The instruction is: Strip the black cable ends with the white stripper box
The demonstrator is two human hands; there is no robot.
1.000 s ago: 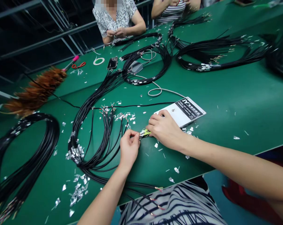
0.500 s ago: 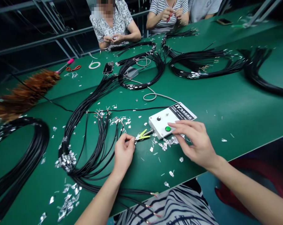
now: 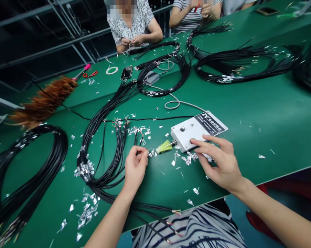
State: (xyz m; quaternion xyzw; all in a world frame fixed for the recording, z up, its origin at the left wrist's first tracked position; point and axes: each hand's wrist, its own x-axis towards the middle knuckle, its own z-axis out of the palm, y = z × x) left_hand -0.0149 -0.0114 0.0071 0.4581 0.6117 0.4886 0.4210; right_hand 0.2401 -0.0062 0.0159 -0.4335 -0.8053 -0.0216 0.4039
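The white box is laid face-up on the counter, presumably for easy pressing by the right hand, fingers spread; by the left hand, fingers pinched, something indiscernible may be held.

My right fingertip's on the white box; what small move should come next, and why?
Probably lift your right hand off the white box: its fingertip rests there, and the yellow-green clip looks blurred, perhaps spinning, near your pinched left hand.

The box has a black label with big white letters that say JY, then Chinese signs, a small CE mark, and other lines too tiny to read.
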